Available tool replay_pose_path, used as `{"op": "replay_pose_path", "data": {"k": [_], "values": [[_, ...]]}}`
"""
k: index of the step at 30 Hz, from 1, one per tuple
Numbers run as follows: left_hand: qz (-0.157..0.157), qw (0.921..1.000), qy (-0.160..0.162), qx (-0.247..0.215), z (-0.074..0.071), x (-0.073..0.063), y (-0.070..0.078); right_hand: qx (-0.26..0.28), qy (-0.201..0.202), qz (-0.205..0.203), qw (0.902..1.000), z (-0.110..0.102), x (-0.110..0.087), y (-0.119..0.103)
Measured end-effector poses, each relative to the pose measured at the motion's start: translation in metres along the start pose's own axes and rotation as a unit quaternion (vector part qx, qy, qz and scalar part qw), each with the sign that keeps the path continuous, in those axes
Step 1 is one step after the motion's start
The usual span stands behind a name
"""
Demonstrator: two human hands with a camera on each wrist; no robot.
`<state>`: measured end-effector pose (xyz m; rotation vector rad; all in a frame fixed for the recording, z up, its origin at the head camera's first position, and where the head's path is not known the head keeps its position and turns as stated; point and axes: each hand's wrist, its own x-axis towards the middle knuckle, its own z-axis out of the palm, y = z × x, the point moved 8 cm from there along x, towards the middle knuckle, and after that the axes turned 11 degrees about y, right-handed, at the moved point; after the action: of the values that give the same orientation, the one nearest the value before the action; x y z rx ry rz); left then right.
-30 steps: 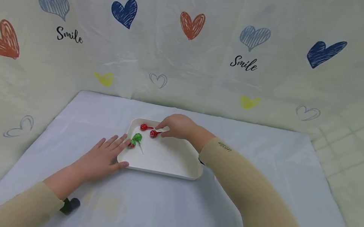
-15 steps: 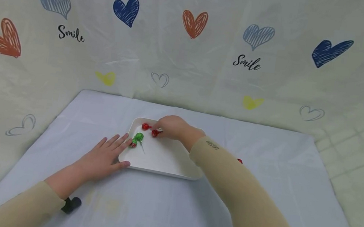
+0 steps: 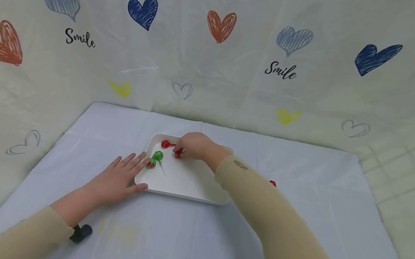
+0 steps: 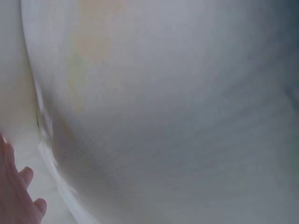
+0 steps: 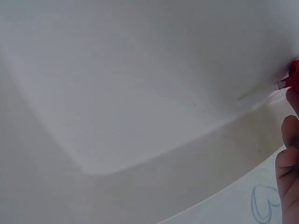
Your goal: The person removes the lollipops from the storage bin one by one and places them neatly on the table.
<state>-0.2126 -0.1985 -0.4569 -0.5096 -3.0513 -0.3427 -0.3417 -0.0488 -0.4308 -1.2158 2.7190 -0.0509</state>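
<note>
A white tray [image 3: 193, 184] lies on the table. My left hand [image 3: 113, 182] rests on its left edge, fingers straight and spread, the fingertips beside two green-wrapped lollipops [image 3: 158, 156], the nearer one with some red on it. My right hand [image 3: 195, 145] reaches over the tray's far side and pinches a red lollipop [image 3: 177, 154] with thumb and fingers; its stick is mostly hidden by the hand. Just left of those fingers lies another red lollipop [image 3: 165, 143], stick toward the hand. In the right wrist view, red wrapper [image 5: 294, 74] shows at the fingertips.
Beyond the right forearm a small red thing [image 3: 272, 183] peeks out on the white tablecloth [image 3: 303, 171]. A dark wrist device [image 3: 80, 233] sits at the left cuff. A cloth backdrop [image 3: 215, 70] with hearts rises behind the table.
My right hand has come left and down over the tray and closed its fingers on the nearer red lollipop, which has shifted slightly. My left hand stays on the tray's edge.
</note>
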Motion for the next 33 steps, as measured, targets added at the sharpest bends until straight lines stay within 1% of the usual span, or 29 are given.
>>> {"op": "replay_pose_path", "data": {"k": [6,13,23,28,33], "values": [[0.002,1.0000,0.003,0.001,-0.002,0.000,0.002,0.022,-0.014,0.008,0.9996,-0.003,-0.013,0.006],[-0.003,1.0000,0.002,0.002,0.001,0.000,0.000,0.056,-0.036,0.034,0.9972,-0.001,-0.035,0.019],[-0.003,1.0000,0.005,-0.001,0.000,-0.002,0.001,0.071,-0.045,0.047,0.9953,0.001,-0.068,0.033],[-0.003,0.9999,0.011,-0.008,-0.002,-0.003,0.003,0.071,-0.045,0.044,0.9955,0.002,-0.078,0.036],[-0.003,0.9999,0.009,-0.011,-0.004,-0.003,0.004,0.074,-0.043,0.041,0.9955,0.000,-0.085,0.038]]}}
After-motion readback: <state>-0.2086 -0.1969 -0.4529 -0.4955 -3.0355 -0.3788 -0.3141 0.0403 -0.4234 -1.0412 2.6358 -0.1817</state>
